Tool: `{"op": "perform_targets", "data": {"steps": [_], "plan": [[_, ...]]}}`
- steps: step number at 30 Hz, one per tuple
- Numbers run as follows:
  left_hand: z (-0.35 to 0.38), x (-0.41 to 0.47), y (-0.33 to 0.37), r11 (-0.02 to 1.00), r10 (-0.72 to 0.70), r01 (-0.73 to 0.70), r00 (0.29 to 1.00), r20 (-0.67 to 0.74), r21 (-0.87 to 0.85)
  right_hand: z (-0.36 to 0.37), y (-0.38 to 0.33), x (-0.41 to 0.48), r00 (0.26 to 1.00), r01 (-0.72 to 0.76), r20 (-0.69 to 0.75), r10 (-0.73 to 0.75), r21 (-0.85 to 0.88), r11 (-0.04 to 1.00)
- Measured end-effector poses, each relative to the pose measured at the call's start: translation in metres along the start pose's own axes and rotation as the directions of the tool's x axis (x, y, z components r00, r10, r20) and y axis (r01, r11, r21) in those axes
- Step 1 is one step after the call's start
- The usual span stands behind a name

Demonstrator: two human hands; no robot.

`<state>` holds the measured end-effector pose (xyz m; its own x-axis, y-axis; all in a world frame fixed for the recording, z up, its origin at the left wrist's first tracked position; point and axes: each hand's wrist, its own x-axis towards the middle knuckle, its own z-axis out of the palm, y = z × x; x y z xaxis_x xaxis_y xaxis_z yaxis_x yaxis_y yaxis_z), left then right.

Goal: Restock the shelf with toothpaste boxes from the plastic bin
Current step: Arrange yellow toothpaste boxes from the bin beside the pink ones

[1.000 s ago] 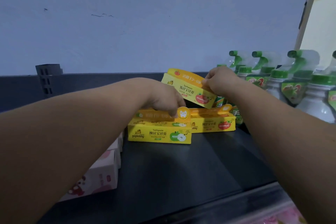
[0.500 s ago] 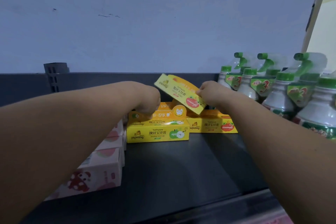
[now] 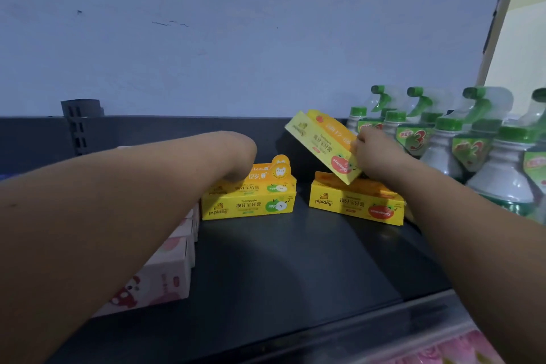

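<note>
my right hand [image 3: 373, 154] pinches the right end of the tilted box [image 3: 317, 139], whose lower corner touches a strawberry box [image 3: 354, 208] lying flat near the shelf's back edge. my left hand [image 3: 237, 154] bends down onto the apple boxes [image 3: 248, 205], stacked two high just left of that; its fingers are hidden, so i cannot tell their grip. the shelf [image 3: 295, 269] is dark with a dull sheen. pink boxes [image 3: 165, 278] line its left edge and spray bottles [image 3: 443, 145] crowd its right edge. a slotted upright [image 3: 78, 127] stands at the back left. behind rises a pale blue wall [image 3: 236, 38] with faint cracks.
</note>
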<state>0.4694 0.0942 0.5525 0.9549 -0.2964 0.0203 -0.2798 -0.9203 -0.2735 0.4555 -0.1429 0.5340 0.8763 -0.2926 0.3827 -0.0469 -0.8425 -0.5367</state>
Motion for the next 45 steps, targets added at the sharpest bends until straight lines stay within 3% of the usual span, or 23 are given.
{"op": "perform_targets", "data": {"steps": [6, 10, 13, 15, 17, 19, 21, 23, 25, 30, 33, 35, 38, 41, 43, 45], "plan": [[0.005, 0.005, -0.008, 0.996, -0.004, -0.001, 0.998, -0.057, -0.09, -0.011, -0.013, -0.021, 0.982, 0.182, 0.007, -0.188, 0.205, 0.962], [-0.008, 0.0, -0.028, 1.0, -0.016, 0.017, 0.994, -0.106, 0.007, -0.006, -0.025, -0.031, 0.957, 0.254, 0.08, -0.278, 0.228, 0.94], [-0.021, -0.006, -0.043, 0.999, -0.011, 0.021, 0.972, -0.233, 0.039, -0.001, -0.031, -0.034, 0.936, 0.259, 0.164, -0.311, 0.277, 0.925], [-0.028, -0.01, -0.049, 0.998, -0.037, 0.019, 0.958, -0.284, -0.066, 0.002, -0.037, -0.038, 0.912, 0.286, 0.219, -0.347, 0.267, 0.92], [-0.032, -0.015, -0.046, 0.958, -0.063, -0.023, 0.954, -0.292, -0.284, 0.007, -0.044, -0.041, 0.888, 0.33, 0.251, -0.386, 0.236, 0.914], [-0.036, -0.025, -0.037, 0.809, -0.046, -0.116, 0.965, -0.259, -0.576, 0.012, -0.05, -0.043, 0.872, 0.357, 0.271, -0.408, 0.219, 0.908], [-0.039, -0.035, -0.028, 0.683, 0.032, -0.141, 0.986, -0.164, -0.716, 0.016, -0.056, -0.044, 0.864, 0.379, 0.267, -0.426, 0.21, 0.901], [-0.037, -0.039, -0.025, 0.79, 0.093, -0.123, 0.992, -0.081, -0.6, 0.019, -0.062, -0.044, 0.862, 0.407, 0.243, -0.446, 0.194, 0.893], [-0.033, -0.038, -0.027, 0.878, 0.071, -0.113, 0.992, -0.105, -0.466, 0.019, -0.068, -0.043, 0.863, 0.411, 0.227, -0.452, 0.204, 0.888], [-0.038, -0.041, -0.041, 0.833, -0.008, -0.116, 0.975, -0.222, -0.541, 0.004, -0.068, -0.042, 0.878, 0.305, 0.275, -0.392, 0.311, 0.9], [-0.04, -0.044, -0.037, 0.725, 0.043, -0.151, 0.984, -0.175, -0.672, -0.018, -0.058, -0.04, 0.866, 0.291, 0.362, -0.345, 0.197, 0.936], [-0.037, -0.042, -0.032, 0.711, 0.053, -0.144, 0.987, -0.152, -0.689, -0.03, -0.046, -0.04, 0.869, 0.271, 0.398, -0.295, 0.116, 0.956], [-0.032, -0.037, -0.026, 0.819, 0.044, -0.119, 0.988, -0.145, -0.561, -0.042, -0.026, -0.044, 0.866, 0.17, 0.472, -0.164, 0.029, 0.985], [-0.029, -0.036, -0.021, 0.926, 0.033, -0.074, 0.993, -0.116, -0.37, -0.05, -0.012, -0.05, 0.863, 0.122, 0.505, 0.004, -0.215, 0.969], [-0.027, -0.037, -0.019, 0.972, 0.033, -0.057, 0.994, -0.108, -0.227, -0.055, -0.014, -0.056, 0.86, 0.165, 0.504, 0.081, -0.425, 0.89], [-0.023, -0.038, -0.019, 0.991, 0.024, -0.036, 0.996, -0.091, -0.128, -0.057, -0.03, -0.061, 0.884, 0.254, 0.465, 0.045, -0.56, 0.789]]}}
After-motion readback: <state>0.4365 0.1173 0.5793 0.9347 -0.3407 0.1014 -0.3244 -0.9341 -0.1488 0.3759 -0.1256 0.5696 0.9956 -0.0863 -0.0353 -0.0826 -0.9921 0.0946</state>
